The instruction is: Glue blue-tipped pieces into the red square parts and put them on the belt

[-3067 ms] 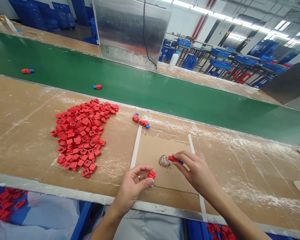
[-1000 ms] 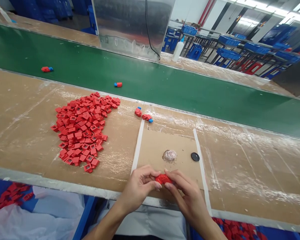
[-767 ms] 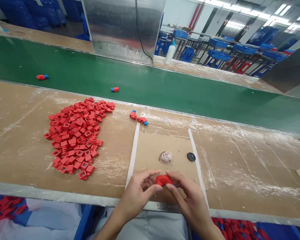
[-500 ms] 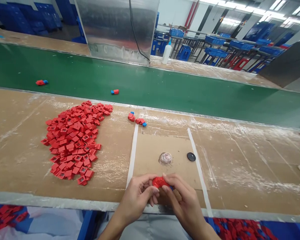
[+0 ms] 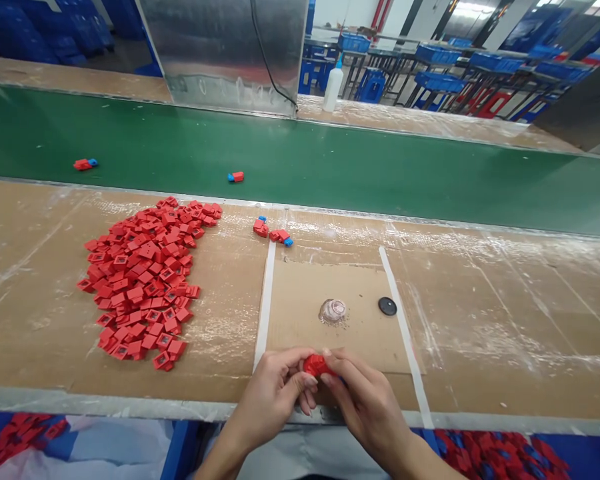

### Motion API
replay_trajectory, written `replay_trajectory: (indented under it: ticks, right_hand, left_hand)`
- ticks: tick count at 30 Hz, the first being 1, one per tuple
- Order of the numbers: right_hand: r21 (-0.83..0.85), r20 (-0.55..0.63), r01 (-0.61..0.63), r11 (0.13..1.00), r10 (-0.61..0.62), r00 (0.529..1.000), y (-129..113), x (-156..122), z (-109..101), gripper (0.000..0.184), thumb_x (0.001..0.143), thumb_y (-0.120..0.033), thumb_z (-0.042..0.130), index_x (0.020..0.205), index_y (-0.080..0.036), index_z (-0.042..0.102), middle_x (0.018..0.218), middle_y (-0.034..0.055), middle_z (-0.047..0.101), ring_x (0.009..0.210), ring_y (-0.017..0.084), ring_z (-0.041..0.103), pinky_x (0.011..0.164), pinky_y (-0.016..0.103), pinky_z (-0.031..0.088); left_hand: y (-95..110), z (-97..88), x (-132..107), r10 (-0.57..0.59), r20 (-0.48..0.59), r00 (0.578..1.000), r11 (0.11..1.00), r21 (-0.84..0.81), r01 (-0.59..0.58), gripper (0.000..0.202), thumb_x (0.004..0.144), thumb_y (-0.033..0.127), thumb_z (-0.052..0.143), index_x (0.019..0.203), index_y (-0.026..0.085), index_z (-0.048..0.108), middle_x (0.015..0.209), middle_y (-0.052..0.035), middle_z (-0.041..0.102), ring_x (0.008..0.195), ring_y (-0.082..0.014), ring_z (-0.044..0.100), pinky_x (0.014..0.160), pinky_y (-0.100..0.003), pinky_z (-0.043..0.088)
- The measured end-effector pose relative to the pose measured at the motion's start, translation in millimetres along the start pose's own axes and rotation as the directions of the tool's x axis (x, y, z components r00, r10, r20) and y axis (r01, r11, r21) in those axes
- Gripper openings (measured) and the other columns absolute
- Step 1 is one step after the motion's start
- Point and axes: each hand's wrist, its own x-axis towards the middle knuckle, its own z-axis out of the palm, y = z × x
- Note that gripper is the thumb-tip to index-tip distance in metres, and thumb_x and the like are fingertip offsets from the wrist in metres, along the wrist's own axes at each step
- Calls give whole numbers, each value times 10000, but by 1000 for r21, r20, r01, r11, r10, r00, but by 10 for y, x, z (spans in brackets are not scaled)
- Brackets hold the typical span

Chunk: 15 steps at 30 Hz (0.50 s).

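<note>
Close to the table's front edge, my left hand (image 5: 280,383) and my right hand (image 5: 363,393) pinch one small red plastic piece (image 5: 316,365) between them. My fingers cover much of it, and a trace of blue shows by the right fingertips. Just beyond the hands lies a cardboard sheet (image 5: 300,287), its sides marked by white tape strips. A small pale, round lump (image 5: 333,310) sits on this sheet, with a black disc (image 5: 387,306) to its right. On the left, a large heap of red plastic pieces (image 5: 145,280) covers part of the table.
Two red-and-blue pieces (image 5: 281,236) lie behind the cardboard. Two more sit on the green belt (image 5: 380,170). Beyond it stand a white squeeze bottle (image 5: 333,85) and a metal panel (image 5: 225,57). Bins of red parts (image 5: 500,457) are below the front edge.
The camera view has shifted slightly. Both hands keep the red piece pinched in nearly the same place; the right fingers sit a little further over it.
</note>
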Motion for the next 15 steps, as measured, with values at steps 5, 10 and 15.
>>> replay_trajectory:
  ticks: [5, 10, 15]
  right_hand:
    - [32, 80, -49, 998, 46, 996, -11, 12, -70, 205, 994, -123, 417, 1104, -225, 556, 943, 60, 620, 840, 177, 624, 738, 266, 505]
    - [51, 59, -109, 993, 106, 993, -29, 84, -46, 163, 998, -174, 424, 1023, -229, 575, 936, 45, 659, 826, 173, 648, 725, 260, 513]
    - [-18, -160, -169, 985, 165, 973, 33, -123, -342, 175, 979, -278, 498, 1124, -248, 591, 1025, 65, 699, 894, 215, 686, 761, 299, 565]
  left_hand:
    - [-3, -9, 3, -18, -24, 1000, 1000, 2, 18, 268, 929, 253, 548, 1142, 146, 669, 639, -2, 621, 514, -113, 604, 509, -219, 515]
    - [32, 35, -13, -47, -37, 998, 999, 19, 48, 308, 905, 259, 567, 1182, 148, 644, 673, 3, 614, 531, -112, 592, 514, -224, 507]
    - [462, -252, 129, -213, 155, 965, 943, 293, 161, 799, 741, 116, 682, 1456, 270, 361, 814, 22, 677, 660, -134, 634, 579, -219, 502]
